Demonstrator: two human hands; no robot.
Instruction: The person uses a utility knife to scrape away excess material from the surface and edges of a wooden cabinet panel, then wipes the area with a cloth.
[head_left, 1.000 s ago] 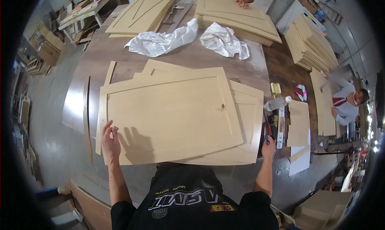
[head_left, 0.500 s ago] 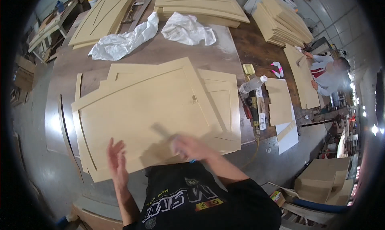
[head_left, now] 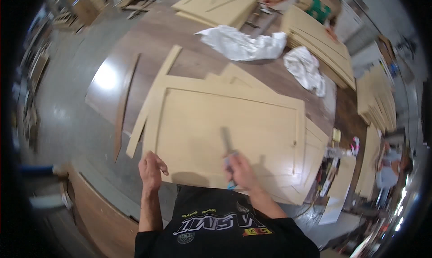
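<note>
Crumpled white sheets (head_left: 243,44) (plastic, perhaps)

Grey floor (head_left: 81,91) spreads beyond the left edge of the brown tabletop (head_left: 180,55), where white glare (head_left: 106,78) shines on the surface. Farther out that side stand a brown box (head_left: 90,8) and jumbled clutter (head_left: 38,73). Well past the right edge, bright lights (head_left: 400,208) form a row, partly blurred.

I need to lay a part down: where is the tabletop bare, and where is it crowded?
Bare tabletop lies at upper left, between the dark strip and the far-left panel stack, and in a patch between the crumpled white sheets and the front panel pile. Crowded: the right side, with a bottle and small items.
</note>
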